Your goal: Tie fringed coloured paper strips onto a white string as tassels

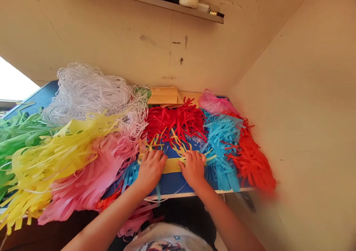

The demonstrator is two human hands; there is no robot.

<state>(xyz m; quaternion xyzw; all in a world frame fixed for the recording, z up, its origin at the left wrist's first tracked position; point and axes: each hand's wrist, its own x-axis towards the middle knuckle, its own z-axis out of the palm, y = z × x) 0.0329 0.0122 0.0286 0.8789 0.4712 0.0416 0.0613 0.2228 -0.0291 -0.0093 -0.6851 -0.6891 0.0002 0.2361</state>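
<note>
A yellow tissue-paper strip with cut fringes (171,165) lies across the blue tabletop (172,180) in front of me. My left hand (151,167) grips its left part, fingers curled over the paper. At the right part, my right hand (194,165) is closed on it too, thumb toward the middle. Yellow fringe ends stick out beyond the fingers of both hands. A thin white string runs near the table's front edge, below the strip. Under my left wrist, some blue fringed paper shows in part.
Fringed paper piles surround the spot: red (178,121) behind, blue (222,147) and orange-red (253,158) right, pink (94,169), yellow (61,147) and green (19,136) left. White string (89,91), brown paper (163,95) and a pink plastic bag (217,103) lie at the back. A shelf (155,0) hangs above.
</note>
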